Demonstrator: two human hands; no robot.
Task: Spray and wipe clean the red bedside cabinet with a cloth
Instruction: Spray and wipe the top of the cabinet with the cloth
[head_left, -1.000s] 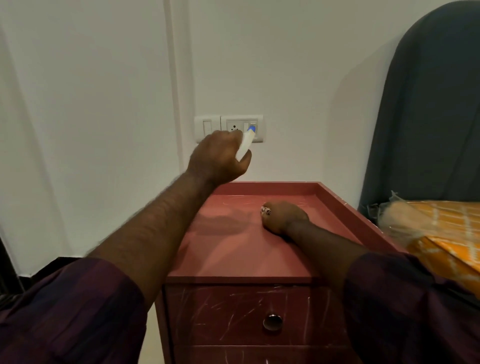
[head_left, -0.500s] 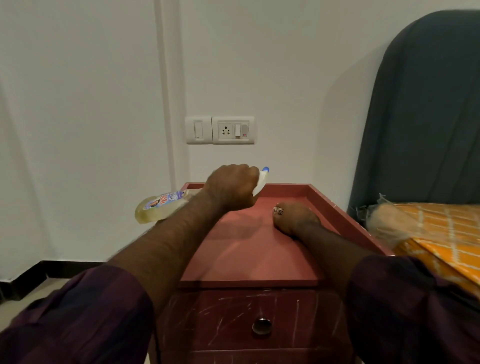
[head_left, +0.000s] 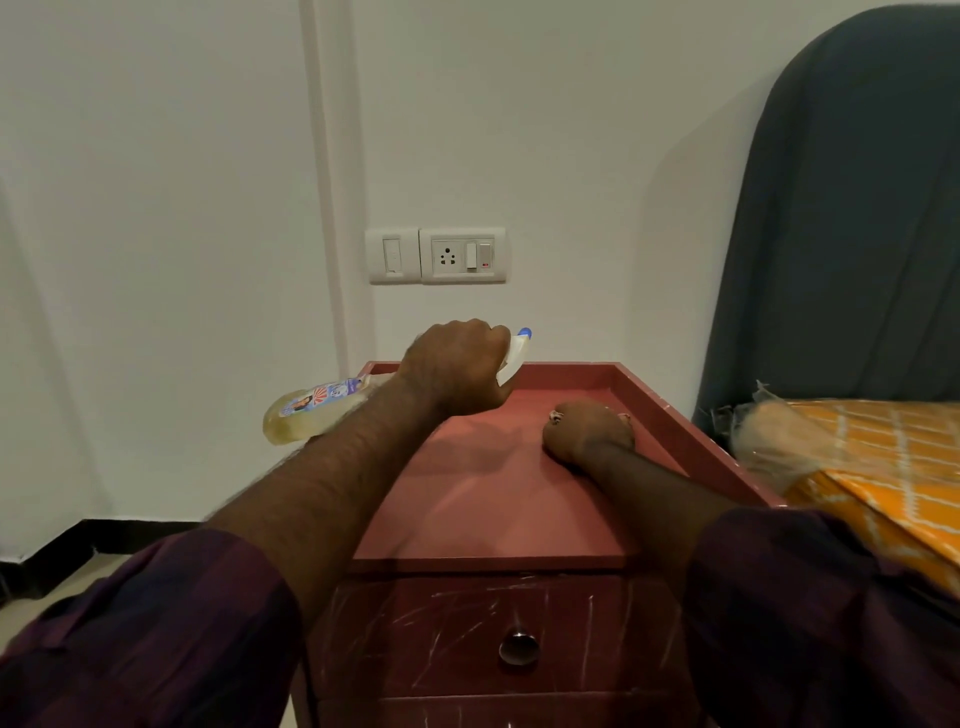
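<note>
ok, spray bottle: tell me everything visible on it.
The spray bottle looks like clear plastic holding pale yellow liquid, with a blue, white and red label. Its white trigger head ends in a blue nozzle tip. It is held nearly level, base out past the left rim of the red cabinet, nozzle over its back left corner. The left hand grips its neck.
</note>
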